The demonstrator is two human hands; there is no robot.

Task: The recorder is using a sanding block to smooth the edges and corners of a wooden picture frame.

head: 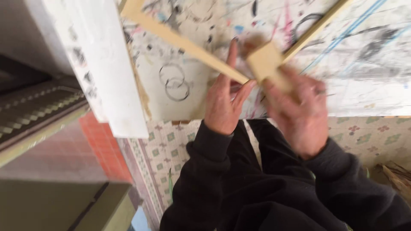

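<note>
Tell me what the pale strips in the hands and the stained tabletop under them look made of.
Pale tan flat strips: likely bare, unfinished wood, matte with straight sawn edges; motion blur hides the grain. White paint-marked tabletop: seemingly a painted board, covered in ink scribbles and ring stains; its core material is unclear.

pale wood strip [184, 42] | slanted, long | meets small wood block [266, 64] | above paint-stained table

workshop: paint-smeared worktable [364, 85], bare wooden strips [180, 40].
</note>
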